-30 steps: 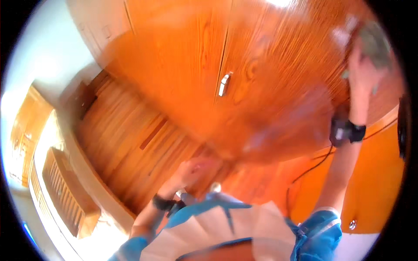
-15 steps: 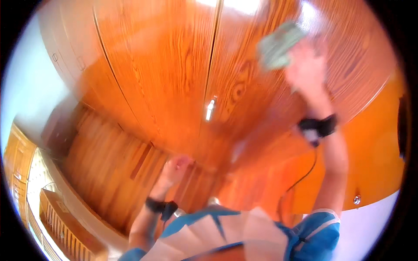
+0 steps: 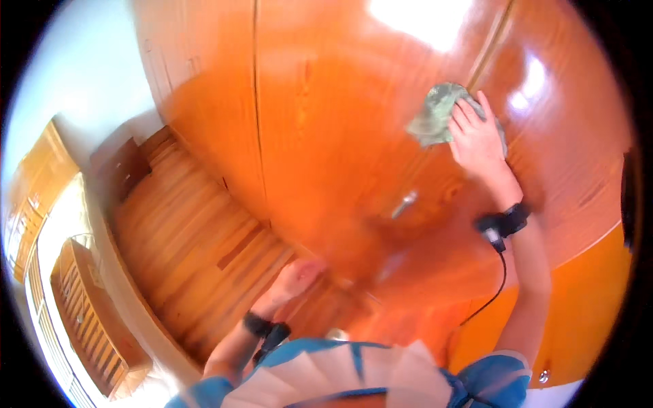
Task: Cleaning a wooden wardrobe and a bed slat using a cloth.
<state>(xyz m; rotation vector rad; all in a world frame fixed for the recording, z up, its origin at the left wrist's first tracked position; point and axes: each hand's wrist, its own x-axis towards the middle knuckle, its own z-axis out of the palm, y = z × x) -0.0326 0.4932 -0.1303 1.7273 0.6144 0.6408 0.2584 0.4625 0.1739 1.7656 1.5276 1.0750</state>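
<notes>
My right hand [image 3: 476,139] presses a greyish-green cloth [image 3: 439,112] against the glossy orange-brown wooden door [image 3: 354,129], its fingers spread over the bunched fabric. The cloth covers part of the seam between two doors. Below it, a slim metal handle [image 3: 404,204] stands out from the wood. My left hand [image 3: 296,279] hangs low in front of me, over the floor and apart from the doors. Its fingers are blurred, and I see nothing in it. Both wrists wear black bands; a cable trails from the right one.
Wooden floorboards [image 3: 197,238] run along the foot of the doors. At the lower left are a slatted wooden piece [image 3: 88,319] and a pale wooden cabinet [image 3: 37,183]. A yellow-orange panel with a round knob [image 3: 544,376] lies at the lower right.
My right hand and the cloth have come lower on the doors, over to the seam. The view has turned, so the doors and handle appear farther right. My left hand stays low.
</notes>
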